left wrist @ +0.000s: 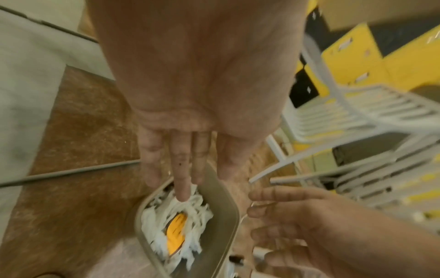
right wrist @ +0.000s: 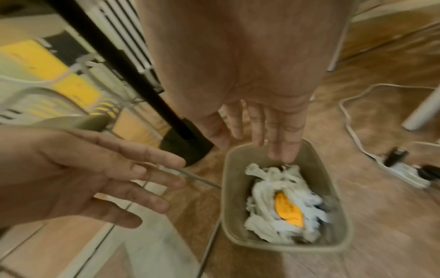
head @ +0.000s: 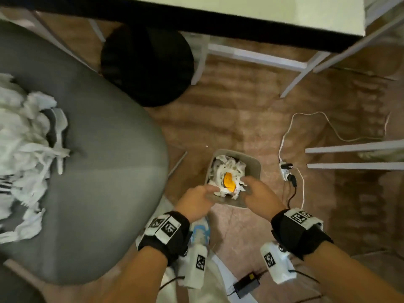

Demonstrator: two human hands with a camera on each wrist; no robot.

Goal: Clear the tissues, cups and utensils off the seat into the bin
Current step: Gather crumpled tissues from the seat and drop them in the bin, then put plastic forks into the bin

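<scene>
A beige bin (head: 254, 165) stands on the floor, filled with white tissues (head: 227, 169) around an orange cup (head: 229, 182). Both hands hover just above it with fingers straight and nothing in them: my left hand (head: 196, 197) at the bin's near left, my right hand (head: 260, 192) at its near right. The left wrist view shows the left fingers (left wrist: 182, 180) over the bin (left wrist: 221, 212); the right wrist view shows the right fingers (right wrist: 283, 139) above the bin (right wrist: 232, 188). On the grey seat (head: 98, 171) at the left lies a heap of white tissues and plastic utensils (head: 24, 154).
A black round stool (head: 146, 62) stands beyond the seat, under a table edge (head: 240, 25). White chair legs (head: 295, 79) rise behind the bin. A white cable and power strip (head: 286, 169) lie on the floor right of the bin. A black adapter (head: 247, 284) lies near my feet.
</scene>
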